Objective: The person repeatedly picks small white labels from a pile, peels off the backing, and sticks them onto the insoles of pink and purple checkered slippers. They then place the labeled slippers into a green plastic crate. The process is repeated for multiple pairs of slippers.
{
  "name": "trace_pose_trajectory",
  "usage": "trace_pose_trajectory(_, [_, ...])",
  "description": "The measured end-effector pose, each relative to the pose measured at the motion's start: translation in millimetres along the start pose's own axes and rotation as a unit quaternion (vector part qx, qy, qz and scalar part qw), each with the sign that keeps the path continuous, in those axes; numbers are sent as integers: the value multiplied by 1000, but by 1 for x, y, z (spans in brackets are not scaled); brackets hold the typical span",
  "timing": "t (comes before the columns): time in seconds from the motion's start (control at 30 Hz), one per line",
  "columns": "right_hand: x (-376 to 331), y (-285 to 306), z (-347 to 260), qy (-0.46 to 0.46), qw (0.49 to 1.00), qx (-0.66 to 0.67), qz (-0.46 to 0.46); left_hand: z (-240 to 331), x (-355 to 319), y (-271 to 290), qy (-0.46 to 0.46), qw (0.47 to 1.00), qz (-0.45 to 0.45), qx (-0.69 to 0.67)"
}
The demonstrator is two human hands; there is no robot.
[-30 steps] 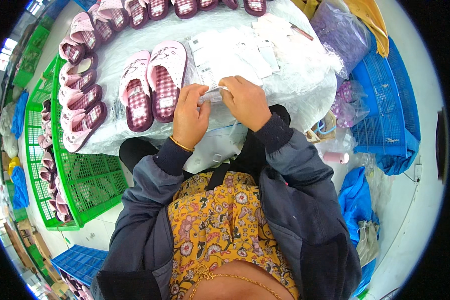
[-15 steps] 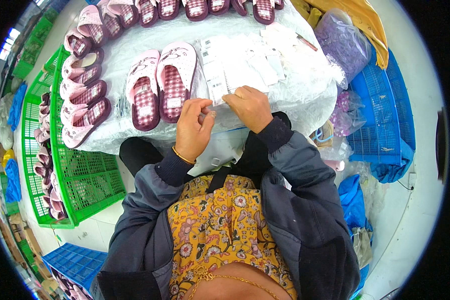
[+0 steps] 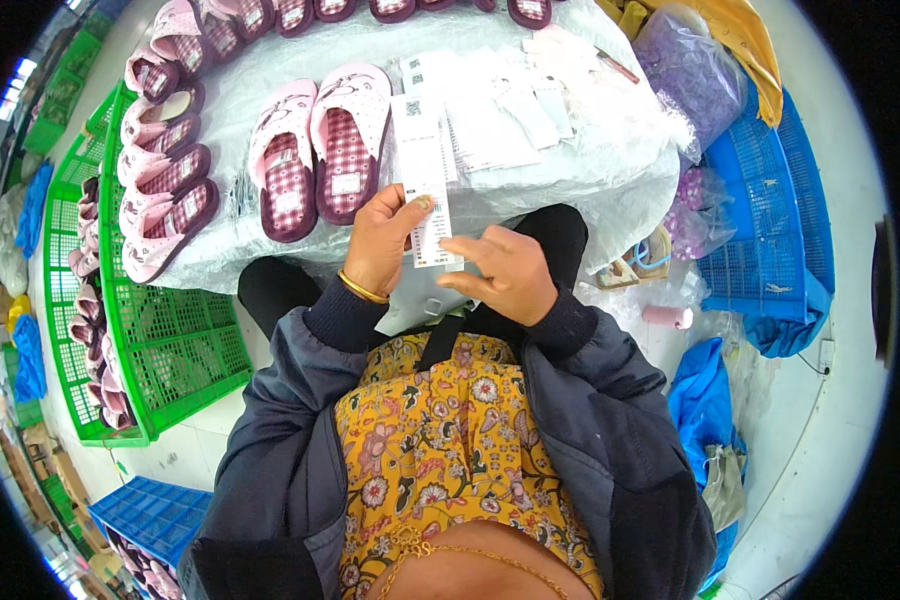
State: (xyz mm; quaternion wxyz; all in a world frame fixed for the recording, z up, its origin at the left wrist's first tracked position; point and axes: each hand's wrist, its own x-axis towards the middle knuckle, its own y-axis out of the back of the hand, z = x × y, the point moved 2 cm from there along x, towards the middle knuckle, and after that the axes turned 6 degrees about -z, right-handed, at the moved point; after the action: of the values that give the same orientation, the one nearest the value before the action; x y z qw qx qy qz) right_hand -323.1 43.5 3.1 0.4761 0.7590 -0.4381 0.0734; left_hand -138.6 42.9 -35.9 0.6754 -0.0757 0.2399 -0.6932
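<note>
Light is bright — glare whitens the plastic sheeting (image 3: pixel 610 195) — and edges bend toward black corners.

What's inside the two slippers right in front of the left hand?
The slippers show checked insoles, each with a white label at the heel end. The toe ends are hidden under the pink uppers.

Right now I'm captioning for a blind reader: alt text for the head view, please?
A person's left hand holds a white printed tag, the right hand close beside it. Beyond, on a plastic-covered table, are a pair of pink slippers, a row of others and white papers.
</note>
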Motion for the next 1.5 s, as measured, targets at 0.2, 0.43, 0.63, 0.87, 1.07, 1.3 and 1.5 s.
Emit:
trace_pose_trajectory(0.2, [15, 17, -2, -135, 990, 0, 37, 9, -11, -3, -8, 995, -53, 83])
trace_pose_trajectory(0.43, [11, 20, -8, -122, 991, -56, 26, 20, -21, -12, -205, 918, -113, 320])
trace_pose_trajectory(0.63, [2, 20, -5, -78, 995, 1, 67, 27, -33, -31, -208, 903, -142, 349])
trace_pose_trajectory(0.87, [4, 32, -15, -142, 990, 13, 1, 29, -32, -27, -212, 900, -150, 350])
trace_pose_trajectory(1.07, [-5, 25, -14, -121, 991, 7, 55, 25, -33, -32, -203, 909, -127, 341])
trace_pose_trajectory(1.3, [-9, 21, -5, -167, 983, 54, 53, 27, -23, -25, -134, 927, -133, 324])
trace_pose_trajectory(1.5, [-12, 8, 7, -254, 955, 146, 41, 6, -17, -17, -103, 942, -129, 292])
